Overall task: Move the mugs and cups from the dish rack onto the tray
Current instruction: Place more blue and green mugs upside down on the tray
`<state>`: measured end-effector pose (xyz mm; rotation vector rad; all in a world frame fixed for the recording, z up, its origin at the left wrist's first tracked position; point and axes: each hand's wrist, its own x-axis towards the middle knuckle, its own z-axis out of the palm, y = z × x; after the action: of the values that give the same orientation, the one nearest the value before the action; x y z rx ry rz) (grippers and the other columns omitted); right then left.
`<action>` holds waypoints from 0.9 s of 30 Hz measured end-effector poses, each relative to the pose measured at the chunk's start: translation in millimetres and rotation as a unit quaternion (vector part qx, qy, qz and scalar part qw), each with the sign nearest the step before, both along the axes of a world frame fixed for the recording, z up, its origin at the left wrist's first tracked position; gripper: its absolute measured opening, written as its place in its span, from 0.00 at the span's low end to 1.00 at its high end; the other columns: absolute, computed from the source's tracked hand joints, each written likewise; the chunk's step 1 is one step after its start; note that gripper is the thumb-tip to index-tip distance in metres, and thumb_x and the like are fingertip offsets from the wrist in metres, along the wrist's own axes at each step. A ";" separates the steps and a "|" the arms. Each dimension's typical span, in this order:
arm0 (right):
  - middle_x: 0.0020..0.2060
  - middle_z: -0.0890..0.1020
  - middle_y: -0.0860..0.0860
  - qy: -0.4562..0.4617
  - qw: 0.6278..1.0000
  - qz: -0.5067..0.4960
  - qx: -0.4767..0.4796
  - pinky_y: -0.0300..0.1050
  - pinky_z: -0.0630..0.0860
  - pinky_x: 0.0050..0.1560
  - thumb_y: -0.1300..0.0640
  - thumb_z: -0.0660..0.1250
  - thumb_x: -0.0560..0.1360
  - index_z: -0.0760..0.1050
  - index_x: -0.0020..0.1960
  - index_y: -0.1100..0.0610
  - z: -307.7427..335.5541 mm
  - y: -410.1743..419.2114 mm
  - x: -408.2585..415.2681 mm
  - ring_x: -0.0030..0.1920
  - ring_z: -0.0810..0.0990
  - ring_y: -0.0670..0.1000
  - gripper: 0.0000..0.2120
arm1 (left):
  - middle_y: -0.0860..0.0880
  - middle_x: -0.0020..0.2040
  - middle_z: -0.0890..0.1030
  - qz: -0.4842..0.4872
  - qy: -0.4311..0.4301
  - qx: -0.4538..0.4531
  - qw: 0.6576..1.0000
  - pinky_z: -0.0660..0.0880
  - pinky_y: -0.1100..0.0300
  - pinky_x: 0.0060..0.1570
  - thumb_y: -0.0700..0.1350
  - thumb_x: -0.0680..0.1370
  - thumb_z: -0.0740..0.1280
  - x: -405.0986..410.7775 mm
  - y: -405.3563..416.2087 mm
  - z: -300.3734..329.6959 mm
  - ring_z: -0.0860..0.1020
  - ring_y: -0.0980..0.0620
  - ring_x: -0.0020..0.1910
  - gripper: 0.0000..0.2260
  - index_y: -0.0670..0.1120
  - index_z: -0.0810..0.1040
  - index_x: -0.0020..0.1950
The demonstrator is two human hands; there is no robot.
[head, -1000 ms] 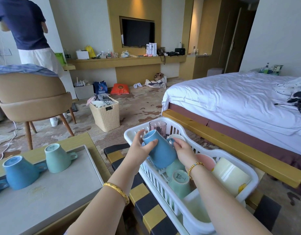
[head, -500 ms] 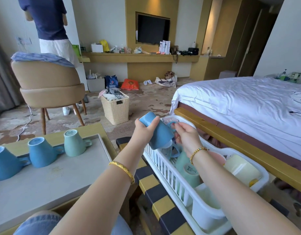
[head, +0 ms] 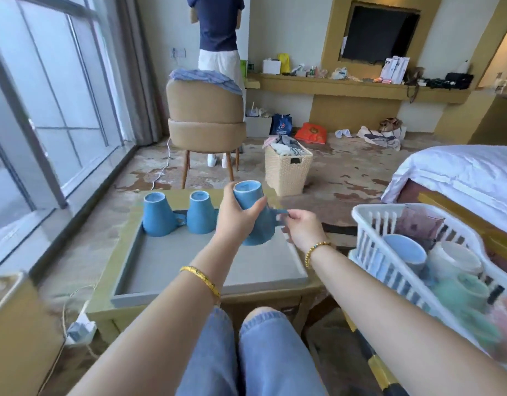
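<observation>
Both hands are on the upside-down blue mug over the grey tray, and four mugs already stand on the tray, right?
Not four. The head view shows two upside-down mugs on the grey tray. The left hand grips the blue mug; the right hand pinches its handle.

A blue mug (head: pixel 255 217) hangs upside down — body gripped in the left hand (head: pixel 235 217), handle pinched by the right hand (head: pixel 302 227). Two more blue mugs (head: pixel 158 214) (head: pixel 201 212) stand inverted left of the left hand, on the grey tray (head: pixel 189 270) under both hands. The white dish rack (head: pixel 395 252) — cups blurred inside — sits right of the right hand.
</observation>
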<state>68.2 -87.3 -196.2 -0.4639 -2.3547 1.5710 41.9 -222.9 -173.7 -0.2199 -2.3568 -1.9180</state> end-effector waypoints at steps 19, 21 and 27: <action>0.47 0.84 0.56 -0.081 0.981 0.129 0.122 0.40 0.72 0.47 0.61 0.62 0.75 0.79 0.54 0.57 -108.0 -162.4 -116.5 0.45 0.78 0.52 0.11 | 0.48 0.62 0.76 0.093 -0.016 -0.037 0.995 0.71 0.52 0.63 0.41 0.70 0.73 -79.8 -166.9 -107.4 0.74 0.50 0.61 0.28 0.48 0.66 0.67; 0.42 0.83 0.54 -0.084 0.982 0.133 0.109 0.38 0.69 0.42 0.60 0.63 0.75 0.79 0.53 0.56 -115.6 -166.9 -121.5 0.41 0.77 0.50 0.09 | 0.47 0.63 0.75 0.097 -0.015 -0.037 0.994 0.71 0.50 0.64 0.41 0.70 0.74 -82.7 -172.1 -112.2 0.74 0.50 0.62 0.29 0.47 0.66 0.68; 0.36 0.80 0.49 -0.089 0.986 0.129 0.062 0.44 0.77 0.46 0.60 0.65 0.74 0.78 0.48 0.54 -121.9 -173.5 -133.8 0.41 0.81 0.52 0.05 | 0.49 0.62 0.76 0.099 -0.013 -0.051 0.994 0.72 0.55 0.61 0.43 0.70 0.73 -95.8 -180.4 -113.0 0.75 0.53 0.59 0.29 0.48 0.66 0.68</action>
<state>-65.6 -260.9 -318.1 -0.2913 -2.7254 1.5304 -53.8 -403.2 -286.7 0.0332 -2.3934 -1.7241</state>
